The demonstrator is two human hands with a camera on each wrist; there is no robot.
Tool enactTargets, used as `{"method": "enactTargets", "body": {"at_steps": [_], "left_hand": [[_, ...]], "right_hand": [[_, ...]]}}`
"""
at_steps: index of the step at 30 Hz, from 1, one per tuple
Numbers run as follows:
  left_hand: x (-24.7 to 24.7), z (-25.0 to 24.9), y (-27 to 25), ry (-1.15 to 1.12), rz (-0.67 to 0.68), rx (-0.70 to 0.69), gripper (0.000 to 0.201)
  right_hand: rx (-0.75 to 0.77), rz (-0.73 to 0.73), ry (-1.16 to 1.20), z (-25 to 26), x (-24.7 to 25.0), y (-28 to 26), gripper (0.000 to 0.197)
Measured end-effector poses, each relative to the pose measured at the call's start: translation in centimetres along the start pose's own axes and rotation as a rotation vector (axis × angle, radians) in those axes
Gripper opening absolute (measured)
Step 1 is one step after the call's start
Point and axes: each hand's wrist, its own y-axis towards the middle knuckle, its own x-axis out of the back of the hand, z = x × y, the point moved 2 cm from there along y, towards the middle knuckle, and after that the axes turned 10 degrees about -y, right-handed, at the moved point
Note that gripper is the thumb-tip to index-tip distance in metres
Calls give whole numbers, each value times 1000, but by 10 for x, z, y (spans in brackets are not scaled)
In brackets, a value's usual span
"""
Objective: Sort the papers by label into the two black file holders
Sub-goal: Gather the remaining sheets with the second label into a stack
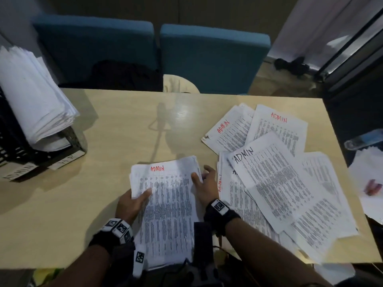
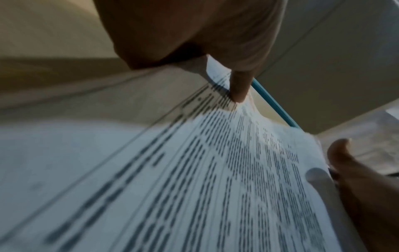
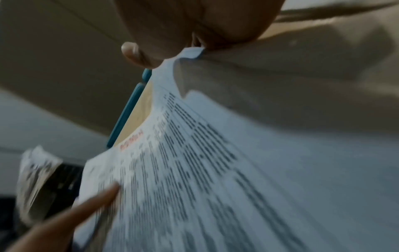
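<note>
A stack of printed papers (image 1: 167, 208) with a red ADMIN label lies at the near middle of the tan table (image 1: 116, 129). My left hand (image 1: 134, 200) grips its left edge, thumb on top. My right hand (image 1: 204, 179) pinches its right edge, thumb on the sheet. The left wrist view shows the stack (image 2: 215, 170) with my thumb pressing on it, and the right wrist view shows the stack (image 3: 215, 170) close up. Loose ADMIN sheets (image 1: 273, 175) spread over the right side. Two black mesh file holders (image 1: 76, 139) stand at the far left, tagged ADMIN (image 1: 19, 172) and HR (image 1: 66, 160).
A thick bundle of papers (image 1: 35, 96) leans out of the holders. Two blue chairs (image 1: 213, 52) stand behind the table. A plastic bottle (image 1: 362, 139) and a white sheet (image 1: 369, 183) lie off the table's right edge. The loose pile overhangs the near right corner.
</note>
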Motion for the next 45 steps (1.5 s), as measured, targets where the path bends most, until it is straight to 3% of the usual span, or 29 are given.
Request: {"method": "enactTargets", "body": {"at_steps": [4, 10, 12, 14, 16, 18, 20, 23, 27, 29, 31, 34, 36, 40, 45], "left_hand": [[-9, 2, -11, 6, -33, -55, 42], [-22, -13, -6, 170, -145, -74, 38], [-23, -20, 1, 168, -196, -42, 41], [-25, -26, 5, 166, -230, -34, 42], [-27, -29, 7, 178, -239, -35, 43], [-32, -31, 8, 200, -239, -37, 43], [-38, -31, 11, 215, -244, -28, 44], [-46, -33, 11, 269, -267, -8, 42], [-54, -36, 8, 310, -298, -38, 36], [-57, -35, 5, 313, -324, -46, 34], [-60, -36, 4, 299, -334, -46, 32], [-64, -37, 4, 296, -331, -43, 34], [-64, -36, 5, 310, -331, -55, 34], [-64, -34, 6, 313, -345, -61, 26], [-75, -35, 9, 338, -320, -78, 32]], "right_hand": [[113, 151, -101, -18, -5, -22, 79], [196, 268, -349, 19, 5, -16, 62], [242, 186, -376, 30, 35, 2, 53], [249, 2, -457, 30, 88, 26, 39], [149, -190, -558, 12, 150, 52, 38], [-52, -317, -657, -17, 209, 66, 53], [-210, -301, -829, -43, 251, 70, 77], [-242, -167, -939, -72, 274, 67, 107], [-231, -141, -990, -86, 273, 70, 118], [-204, -150, -1014, -81, 273, 72, 111], [-143, -211, -1016, -78, 276, 75, 87], [7, -410, -711, -66, 288, 72, 32], [47, -436, -462, -55, 300, 67, 16], [109, -365, -465, -46, 342, 60, 19], [-49, -141, -762, -98, 354, 56, 30]]}}
